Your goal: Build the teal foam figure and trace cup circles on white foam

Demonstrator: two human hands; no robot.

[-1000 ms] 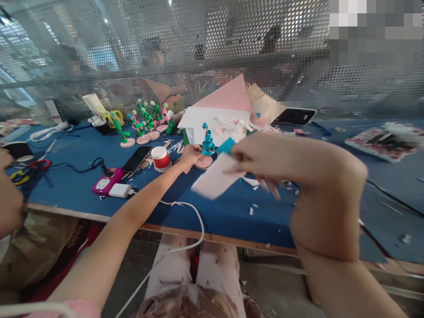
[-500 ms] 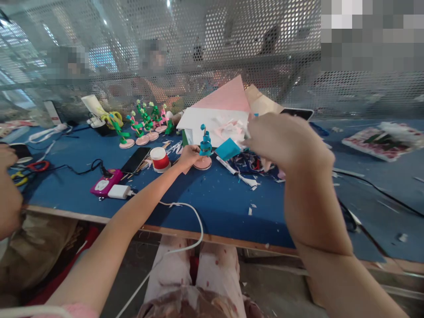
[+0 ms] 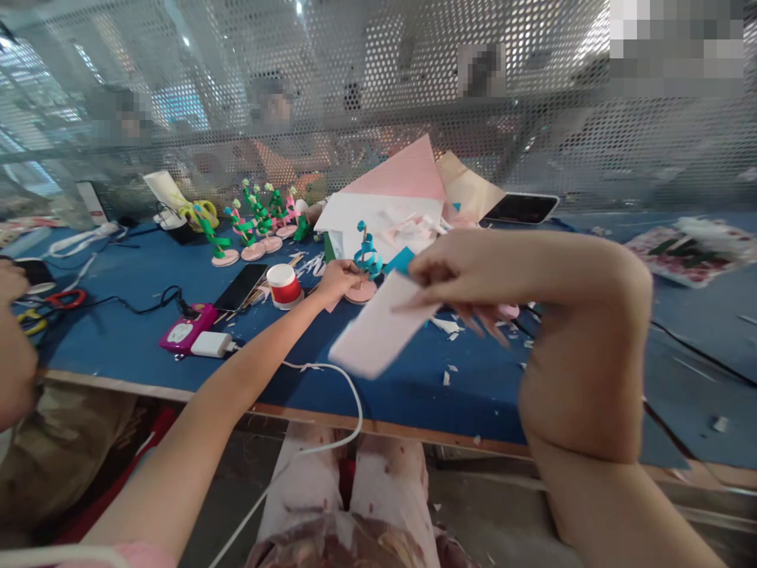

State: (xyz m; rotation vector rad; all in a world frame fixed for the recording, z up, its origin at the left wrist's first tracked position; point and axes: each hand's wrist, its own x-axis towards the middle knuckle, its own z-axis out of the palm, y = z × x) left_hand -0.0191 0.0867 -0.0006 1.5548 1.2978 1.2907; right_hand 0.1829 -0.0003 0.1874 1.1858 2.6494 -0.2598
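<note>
My left hand [image 3: 343,280] is closed, its fingertips pinching the lower part of a small paper craft. That craft has a curled blue paper spiral [image 3: 370,259] on a thin stem, standing upright on a round pink base [image 3: 360,293]. Between the fingers and thumb of my right hand [image 3: 453,272] is a pale pink piece of paper [image 3: 375,331], slightly blurred, held in the air above the table in front of the craft. A blue paper piece [image 3: 400,260] lies behind it, partly covered.
Several finished-looking green and pink paper crafts [image 3: 253,251] stand at the back left. Near my left forearm are a red-and-white tub [image 3: 285,285], a phone [image 3: 241,288] and a purple power strip [image 3: 188,325] with a white cable. Paper sheets [image 3: 402,170] lean behind; a co-worker's arm [image 3: 17,355] is at left.
My right hand has come down toward me, and the pale pink paper now shows in it. My left hand stays at the blue craft.
</note>
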